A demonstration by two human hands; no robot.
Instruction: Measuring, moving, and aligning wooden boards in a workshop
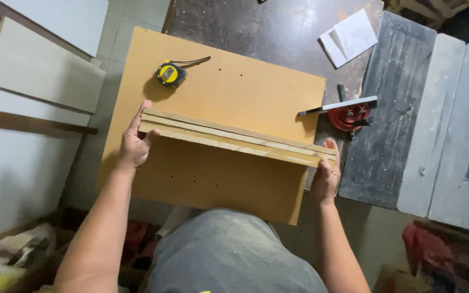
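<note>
While the left hand [134, 142] clamps the left end of a stack of long wooden strips [234, 138], the right hand [325, 174] clamps the right end, both closed on it. Stack sits edge-up on a tan board [218, 92], just below a yellow tape measure [170, 74]. Strips look pale, thin and stiff, probably light but prone to sliding apart; gripping both ends suits them. Red-handled square [346, 111] lies to the right.

Pale tiled floor [116, 32], dark worn workbench [278, 32], grey saw table [451, 125], dim light.
</note>
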